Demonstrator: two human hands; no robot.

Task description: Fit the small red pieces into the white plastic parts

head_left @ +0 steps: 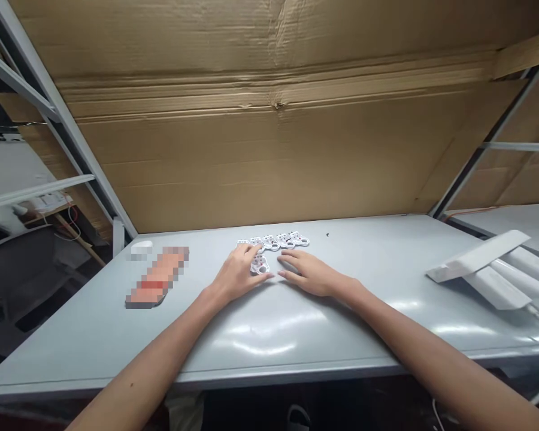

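- Left hand: palm down, fingers lying over one white plastic piece on the table; cannot tell whether it grips the piece.
- Right hand: open, palm down, fingers spread on the table just beside that piece, holding nothing.
- White plastic pieces: a row of about five, overlapping, just beyond the hands; exact count hard to tell.
- Grey table: one, under everything here.
- Blurred object: one, left of the hands, too pixelated to name.
- Small white lump: one, just beyond it.
- Long white strips: about four, piled at the right.
- Cardboard sheet: one, large, behind the table.
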